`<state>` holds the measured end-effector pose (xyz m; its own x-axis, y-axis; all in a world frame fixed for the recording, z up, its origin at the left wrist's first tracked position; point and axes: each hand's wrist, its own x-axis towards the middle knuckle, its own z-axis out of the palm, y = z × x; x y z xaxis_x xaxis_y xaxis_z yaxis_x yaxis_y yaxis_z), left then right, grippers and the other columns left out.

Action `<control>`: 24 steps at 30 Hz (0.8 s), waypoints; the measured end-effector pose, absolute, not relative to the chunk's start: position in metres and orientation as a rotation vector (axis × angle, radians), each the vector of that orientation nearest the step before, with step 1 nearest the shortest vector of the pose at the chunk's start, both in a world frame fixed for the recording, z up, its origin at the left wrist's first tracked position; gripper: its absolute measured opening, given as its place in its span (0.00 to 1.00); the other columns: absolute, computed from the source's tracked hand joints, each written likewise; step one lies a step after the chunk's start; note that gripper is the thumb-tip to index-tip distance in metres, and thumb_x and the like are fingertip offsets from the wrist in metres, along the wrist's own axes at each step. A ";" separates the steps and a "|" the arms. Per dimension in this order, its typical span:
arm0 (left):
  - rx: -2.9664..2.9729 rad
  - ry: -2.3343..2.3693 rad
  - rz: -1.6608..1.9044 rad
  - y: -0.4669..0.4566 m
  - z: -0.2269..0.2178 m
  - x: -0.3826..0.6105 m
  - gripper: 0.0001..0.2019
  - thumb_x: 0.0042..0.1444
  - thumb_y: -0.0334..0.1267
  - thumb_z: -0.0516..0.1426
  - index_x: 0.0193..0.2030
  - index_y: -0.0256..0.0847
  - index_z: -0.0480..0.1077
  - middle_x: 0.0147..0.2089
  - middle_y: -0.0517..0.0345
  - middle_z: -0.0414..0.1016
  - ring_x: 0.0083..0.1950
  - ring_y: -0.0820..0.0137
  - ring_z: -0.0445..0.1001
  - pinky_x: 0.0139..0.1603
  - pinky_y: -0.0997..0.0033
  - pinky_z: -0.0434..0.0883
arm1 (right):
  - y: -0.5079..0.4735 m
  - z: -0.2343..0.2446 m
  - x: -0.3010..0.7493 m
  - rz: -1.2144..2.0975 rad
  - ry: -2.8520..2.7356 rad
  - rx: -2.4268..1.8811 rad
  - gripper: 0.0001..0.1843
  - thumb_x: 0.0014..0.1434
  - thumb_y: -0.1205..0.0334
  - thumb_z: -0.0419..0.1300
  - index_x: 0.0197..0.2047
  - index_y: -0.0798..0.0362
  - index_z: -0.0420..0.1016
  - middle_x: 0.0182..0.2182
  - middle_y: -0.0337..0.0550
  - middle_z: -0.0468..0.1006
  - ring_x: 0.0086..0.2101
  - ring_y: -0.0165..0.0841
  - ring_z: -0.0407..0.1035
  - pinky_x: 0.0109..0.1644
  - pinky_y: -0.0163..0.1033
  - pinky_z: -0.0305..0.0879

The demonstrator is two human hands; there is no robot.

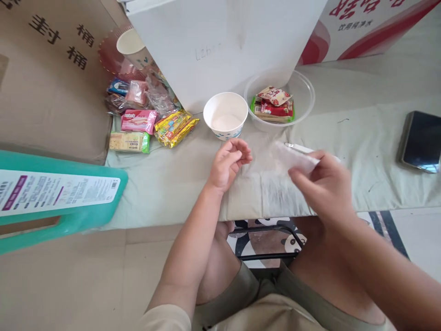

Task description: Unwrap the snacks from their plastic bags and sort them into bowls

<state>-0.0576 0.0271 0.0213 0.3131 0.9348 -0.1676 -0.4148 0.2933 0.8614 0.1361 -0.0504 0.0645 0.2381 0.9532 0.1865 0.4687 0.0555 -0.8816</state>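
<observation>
My left hand (229, 164) hovers over the cloth with its fingers loosely curled and nothing visible in them. Just beyond it stands a white paper bowl (225, 115) with a blue pattern low on its side. My right hand (324, 184) pinches a thin white tissue (296, 161) between thumb and fingers; the tissue is smeared by motion. A slim white tool (299, 148) with a metal-looking tip shows behind the tissue; whether the hand also grips it, I cannot tell. Behind the hands, a clear plastic bowl (306, 99) holds several wrapped snacks (274, 103).
Several packaged snacks (139, 120) lie at the left, near a paper cup (131, 46). A teal jug (117, 184) juts in at the left edge. White (220, 55) and brown (51, 92) boxes stand behind. A phone (422, 140) lies at the right.
</observation>
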 end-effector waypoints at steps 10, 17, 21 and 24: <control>0.416 0.817 1.480 0.052 0.028 -0.094 0.11 0.55 0.39 0.58 0.24 0.40 0.67 0.22 0.63 0.58 0.22 0.76 0.61 0.26 0.76 0.61 | 0.144 0.081 0.055 0.167 -2.396 -1.472 0.19 0.50 0.65 0.70 0.24 0.49 0.60 0.21 0.40 0.65 0.29 0.36 0.70 0.34 0.42 0.64; 0.340 0.862 1.525 0.052 0.036 -0.115 0.11 0.56 0.42 0.58 0.25 0.41 0.65 0.22 0.63 0.56 0.23 0.76 0.60 0.27 0.75 0.60 | 0.194 0.061 0.021 0.602 -3.047 -1.446 0.17 0.46 0.68 0.74 0.16 0.53 0.71 0.16 0.36 0.64 0.29 0.37 0.73 0.41 0.50 0.71; 0.235 0.905 1.636 0.055 0.034 -0.123 0.14 0.55 0.40 0.56 0.23 0.42 0.57 0.21 0.66 0.49 0.21 0.77 0.54 0.25 0.75 0.56 | 0.178 0.120 -0.006 0.342 -2.946 -1.767 0.20 0.46 0.72 0.74 0.15 0.52 0.68 0.18 0.39 0.65 0.33 0.43 0.76 0.42 0.52 0.73; 0.183 1.076 1.910 0.055 0.031 -0.126 0.13 0.51 0.35 0.54 0.21 0.43 0.53 0.20 0.68 0.44 0.19 0.78 0.47 0.22 0.74 0.49 | 0.154 0.144 -0.043 0.210 -2.846 -1.521 0.10 0.54 0.75 0.69 0.37 0.52 0.79 0.33 0.46 0.75 0.46 0.51 0.77 0.49 0.57 0.74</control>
